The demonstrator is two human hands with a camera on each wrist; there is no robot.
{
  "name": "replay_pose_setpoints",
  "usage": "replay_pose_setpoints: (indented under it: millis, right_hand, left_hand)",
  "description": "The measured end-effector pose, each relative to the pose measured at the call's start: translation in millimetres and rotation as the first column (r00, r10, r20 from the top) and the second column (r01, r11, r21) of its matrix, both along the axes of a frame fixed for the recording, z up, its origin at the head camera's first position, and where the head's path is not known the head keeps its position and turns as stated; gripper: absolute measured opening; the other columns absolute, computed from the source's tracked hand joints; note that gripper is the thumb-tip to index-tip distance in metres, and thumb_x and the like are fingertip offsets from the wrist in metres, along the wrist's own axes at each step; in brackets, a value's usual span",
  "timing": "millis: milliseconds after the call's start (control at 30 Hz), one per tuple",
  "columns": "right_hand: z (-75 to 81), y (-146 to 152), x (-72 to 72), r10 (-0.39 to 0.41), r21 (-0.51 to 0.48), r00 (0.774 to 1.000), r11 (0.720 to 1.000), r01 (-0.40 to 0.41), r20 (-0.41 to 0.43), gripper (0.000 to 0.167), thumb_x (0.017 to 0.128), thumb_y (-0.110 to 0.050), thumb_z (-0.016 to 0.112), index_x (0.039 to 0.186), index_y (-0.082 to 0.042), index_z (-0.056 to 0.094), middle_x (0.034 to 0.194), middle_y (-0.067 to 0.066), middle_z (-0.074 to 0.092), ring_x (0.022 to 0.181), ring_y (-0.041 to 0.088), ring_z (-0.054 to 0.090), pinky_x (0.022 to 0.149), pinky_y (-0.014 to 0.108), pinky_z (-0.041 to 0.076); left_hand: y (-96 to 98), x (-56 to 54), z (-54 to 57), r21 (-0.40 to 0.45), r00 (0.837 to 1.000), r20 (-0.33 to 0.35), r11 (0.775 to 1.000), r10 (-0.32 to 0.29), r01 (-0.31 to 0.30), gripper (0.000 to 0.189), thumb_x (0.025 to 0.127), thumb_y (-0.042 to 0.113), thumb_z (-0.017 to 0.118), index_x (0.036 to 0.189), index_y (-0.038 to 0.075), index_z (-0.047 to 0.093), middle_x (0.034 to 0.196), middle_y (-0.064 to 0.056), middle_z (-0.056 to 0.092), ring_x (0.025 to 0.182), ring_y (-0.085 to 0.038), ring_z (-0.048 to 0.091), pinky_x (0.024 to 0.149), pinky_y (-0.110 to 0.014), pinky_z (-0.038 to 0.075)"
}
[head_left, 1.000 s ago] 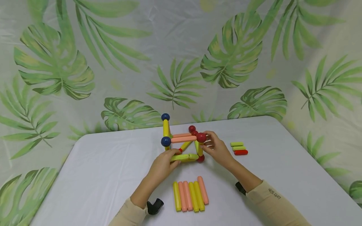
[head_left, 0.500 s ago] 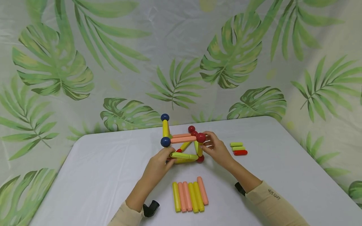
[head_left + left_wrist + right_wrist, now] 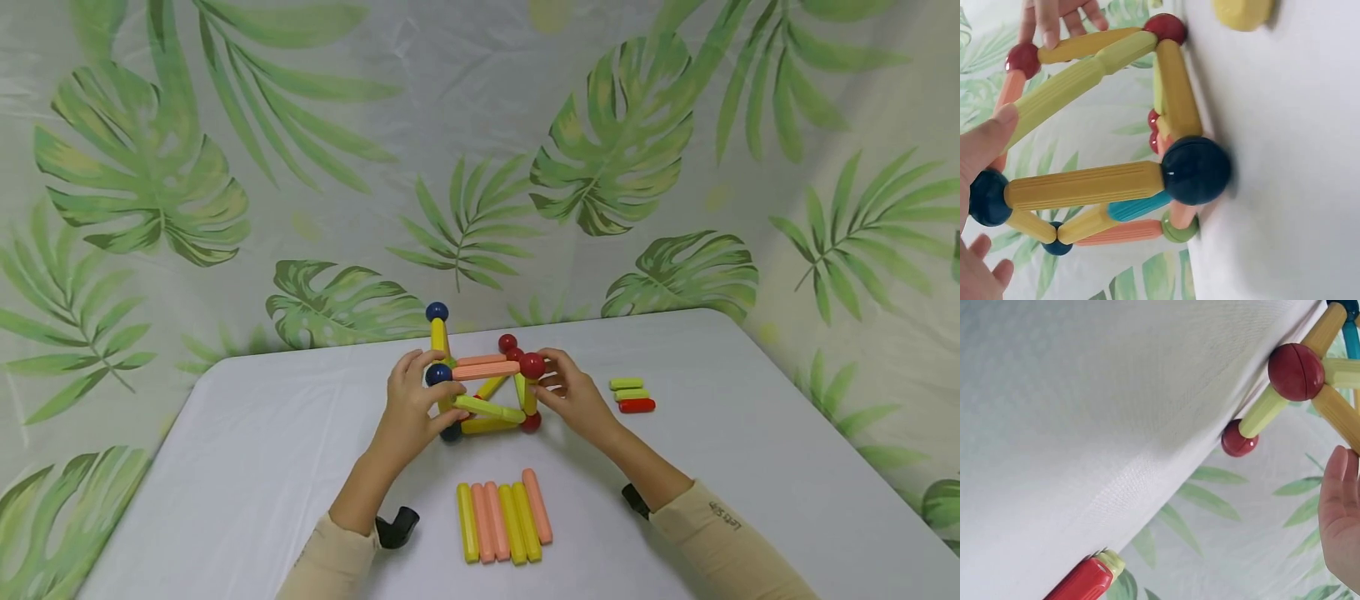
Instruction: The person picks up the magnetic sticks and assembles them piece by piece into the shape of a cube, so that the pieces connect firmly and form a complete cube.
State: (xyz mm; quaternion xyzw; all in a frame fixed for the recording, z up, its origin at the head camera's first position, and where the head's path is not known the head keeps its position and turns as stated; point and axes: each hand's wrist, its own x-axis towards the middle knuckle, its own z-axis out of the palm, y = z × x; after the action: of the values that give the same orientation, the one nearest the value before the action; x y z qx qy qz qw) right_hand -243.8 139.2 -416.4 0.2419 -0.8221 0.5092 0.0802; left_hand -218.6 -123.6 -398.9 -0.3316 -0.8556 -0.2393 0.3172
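Observation:
A magnetic stick-and-ball frame (image 3: 487, 371) of yellow, salmon and light green sticks stands on the white table. My left hand (image 3: 405, 408) is at its upper front left corner, by a dark blue ball (image 3: 988, 197). Thumb and index finger pinch the left end of a light green stick (image 3: 1057, 90) that slants down to a red ball (image 3: 1165, 28) at the lower right. My right hand (image 3: 577, 396) holds the opposite upper corner, fingers around a red ball (image 3: 532, 365) and the top of the yellow upright (image 3: 1085, 47) below it. Its palm side shows in the right wrist view.
In front of the frame lies a row of several loose yellow and salmon sticks (image 3: 498, 523). To the right are two short light green sticks (image 3: 628, 384) and a red stick (image 3: 637, 406). A leaf-print cloth (image 3: 465, 167) hangs behind the table.
My left hand has moved up from the frame's lower left to the blue ball corner, raising the light green stick's left end. The right hand has stayed put.

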Motion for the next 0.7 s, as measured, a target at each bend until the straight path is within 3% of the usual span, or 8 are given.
replay_pose_setpoints:
  millis: [200, 400, 500, 633, 700]
  right_hand:
    - [-0.9, 0, -0.4, 0.005, 0.0, 1.0, 1.0, -0.005, -0.03, 0.047, 0.083, -0.005, 0.064, 0.124, -0.008, 0.041, 0.105, 0.009, 0.057, 0.087, 0.02, 0.058, 0.076, 0.033, 0.049]
    - [-0.7, 0, -1.3, 0.006, -0.006, 0.999, 1.0, -0.006, -0.041, 0.047, 0.083, -0.006, 0.064, 0.124, -0.008, 0.041, 0.104, 0.01, 0.057, 0.086, 0.02, 0.059, 0.074, 0.031, 0.049]
    - [-0.2, 0, -1.7, 0.007, -0.007, 0.999, 1.0, -0.008, -0.035, 0.047, 0.083, -0.005, 0.063, 0.124, -0.009, 0.041, 0.105, 0.01, 0.057, 0.086, 0.021, 0.059, 0.074, 0.031, 0.049]
    - [0.8, 0, -1.0, 0.001, 0.0, 1.0, 1.0, -0.001, -0.018, 0.047, 0.083, -0.004, 0.063, 0.124, -0.008, 0.041, 0.106, 0.011, 0.057, 0.087, 0.021, 0.059, 0.075, 0.031, 0.049]
    - [5.6, -1, 2.8, 0.007, 0.003, 1.0, 1.0, -0.007, -0.022, 0.046, 0.083, -0.002, 0.062, 0.124, -0.005, 0.04, 0.105, 0.013, 0.057, 0.087, 0.024, 0.059, 0.075, 0.033, 0.049]
  left_hand:
    - [-0.9, -6.2, 11.0, -0.02, 0.983, 0.176, 0.998, -0.054, 0.058, 0.024, 0.068, 0.018, 0.08, 0.086, 0.021, 0.064, 0.119, -0.007, 0.05, 0.124, -0.032, 0.027, 0.095, -0.055, 0.022]
    - [-0.4, -5.6, 14.7, -0.095, 0.987, 0.161, 0.995, 0.018, -0.003, 0.025, 0.069, 0.021, 0.079, 0.09, 0.025, 0.066, 0.116, -0.002, 0.054, 0.113, -0.032, 0.034, 0.09, -0.054, 0.021]
    - [0.2, -5.4, 14.5, -0.111, 0.989, 0.142, 0.994, 0.035, -0.019, 0.026, 0.07, 0.023, 0.078, 0.093, 0.026, 0.067, 0.116, 0.0, 0.054, 0.102, -0.029, 0.041, 0.085, -0.05, 0.026]
    - [1.6, -7.0, 14.7, -0.118, 0.989, 0.149, 0.993, 0.003, 0.015, 0.031, 0.072, 0.02, 0.076, 0.1, 0.025, 0.063, 0.112, 0.0, 0.053, 0.088, -0.022, 0.05, 0.077, -0.042, 0.037]
    - [2.1, -7.8, 15.3, -0.097, 0.98, 0.196, 0.994, -0.036, 0.055, 0.039, 0.074, 0.014, 0.075, 0.108, 0.023, 0.06, 0.109, 0.0, 0.052, 0.085, -0.018, 0.052, 0.075, -0.037, 0.042]
